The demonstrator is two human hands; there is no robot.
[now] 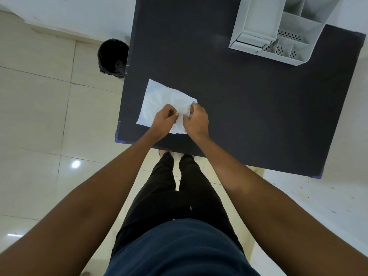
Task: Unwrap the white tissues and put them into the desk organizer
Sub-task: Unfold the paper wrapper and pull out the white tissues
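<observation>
Black matte table (249, 96), me standing at its near edge, pale glossy floor tiles (35, 120) all round. Landmark is the table. White tissue pack (159, 100) lies flat on the table's near-left part, close to the left edge and just in from the near edge. My left hand (164, 120) and right hand (196, 121) are both on the pack's near-right end, fingers curled and pinching the crinkled white wrap, one hand to each side of the bunched spot. Can't tell if the wrap is torn yet.

Grey desk organizer (278, 30) sits at the table's far-right corner, well apart from the pack, its compartments facing up and some with perforated floors. Table top between the pack and the organizer is bare dark surface. Black bin (112, 57) on the floor, just beside the table's left edge, towards the far end. White wall (69, 10) beyond the table's far-left side. My legs right at the near edge.
</observation>
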